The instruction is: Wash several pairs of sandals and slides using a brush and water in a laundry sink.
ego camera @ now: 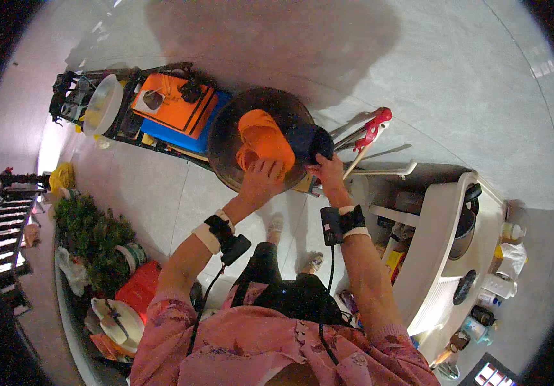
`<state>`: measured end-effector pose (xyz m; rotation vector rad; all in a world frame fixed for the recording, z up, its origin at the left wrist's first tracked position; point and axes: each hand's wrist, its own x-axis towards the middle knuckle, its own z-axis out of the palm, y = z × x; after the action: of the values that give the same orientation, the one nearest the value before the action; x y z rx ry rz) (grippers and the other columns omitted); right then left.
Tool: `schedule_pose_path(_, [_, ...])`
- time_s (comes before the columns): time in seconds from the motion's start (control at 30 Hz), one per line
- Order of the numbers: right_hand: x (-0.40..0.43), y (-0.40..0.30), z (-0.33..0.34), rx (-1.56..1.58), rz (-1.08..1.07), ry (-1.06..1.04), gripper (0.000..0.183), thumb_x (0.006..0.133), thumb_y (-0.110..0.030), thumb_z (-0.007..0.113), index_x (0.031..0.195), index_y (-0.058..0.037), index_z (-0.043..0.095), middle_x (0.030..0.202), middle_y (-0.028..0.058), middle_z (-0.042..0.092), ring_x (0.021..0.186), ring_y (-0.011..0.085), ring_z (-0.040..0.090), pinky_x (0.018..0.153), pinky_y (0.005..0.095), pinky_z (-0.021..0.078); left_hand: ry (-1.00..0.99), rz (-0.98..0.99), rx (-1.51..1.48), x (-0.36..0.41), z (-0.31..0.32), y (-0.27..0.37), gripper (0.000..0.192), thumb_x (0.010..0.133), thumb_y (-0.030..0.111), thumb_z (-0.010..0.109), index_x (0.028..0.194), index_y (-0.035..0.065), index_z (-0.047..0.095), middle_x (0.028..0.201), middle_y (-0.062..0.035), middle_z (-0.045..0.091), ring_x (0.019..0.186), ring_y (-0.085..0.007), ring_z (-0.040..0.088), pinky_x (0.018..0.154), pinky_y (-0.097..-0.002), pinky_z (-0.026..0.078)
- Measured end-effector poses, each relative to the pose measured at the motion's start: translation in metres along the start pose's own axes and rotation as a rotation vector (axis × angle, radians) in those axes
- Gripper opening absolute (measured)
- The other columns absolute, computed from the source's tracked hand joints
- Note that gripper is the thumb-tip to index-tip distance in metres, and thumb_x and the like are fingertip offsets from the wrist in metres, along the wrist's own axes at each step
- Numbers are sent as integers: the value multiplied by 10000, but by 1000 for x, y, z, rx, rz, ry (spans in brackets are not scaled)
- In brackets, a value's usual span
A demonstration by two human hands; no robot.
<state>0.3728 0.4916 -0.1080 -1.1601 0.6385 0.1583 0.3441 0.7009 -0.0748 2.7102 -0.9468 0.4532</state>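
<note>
In front of me a large round dark basin or pan (224, 169) stands on something at the end of a low shelf. An orange cloth-like bundle (267, 137) lies over it. My left hand (261, 183) grips the bundle's near end, its fingers bent over the edge. My right hand (327, 172) holds the near edge of a dark rounded item (322, 142) at the basin's right rim. What that item is, I cannot tell. Both my wrists carry bands with small black boxes and cables.
An orange box (175, 103) and a translucent bowl (104, 106) sit on the shelf at left. Long-handled tools with a red part (376, 123) lean right of the basin. A white sink (443, 241) stands at right, a green plant (93, 236) at left.
</note>
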Motion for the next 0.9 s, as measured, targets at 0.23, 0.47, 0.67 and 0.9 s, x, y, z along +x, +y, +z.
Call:
schedule_pose_path(0.23, [-25,-14,-7,-111,15,-87,327,796,-79,595,1087,-18,459,831,87,585,603,214,620,528,308,523,-188,-77,-147,-22,4,11,653,709,314,690,1244,48,427,1209,-153,442,1117,-328,420,893,-478,386])
schedule_pose_path(0.47, [-40,-8,-33,18,36,-127,341,787,-93,617,1081,-9,467,835,83,570,602,199,615,516,303,526,-113,-87,-56,-28,17,7,681,712,334,700,1258,48,410,1215,-167,435,1109,-365,410,929,-503,357])
schedule_pose_path(0.67, [-68,-14,-60,-82,-11,-49,344,812,-134,589,1119,-39,467,789,68,597,553,164,581,485,277,494,-147,-167,-8,10,1,16,501,783,265,634,1201,48,463,1094,-172,520,1002,-364,508,785,-457,460])
schedule_pose_path(0.9, [-100,-19,-95,1,60,-21,324,805,-129,598,1084,1,498,769,82,581,596,195,603,531,312,509,5,-450,-155,58,-11,-56,312,830,214,567,1065,12,535,1021,-176,561,972,-354,536,741,-439,477])
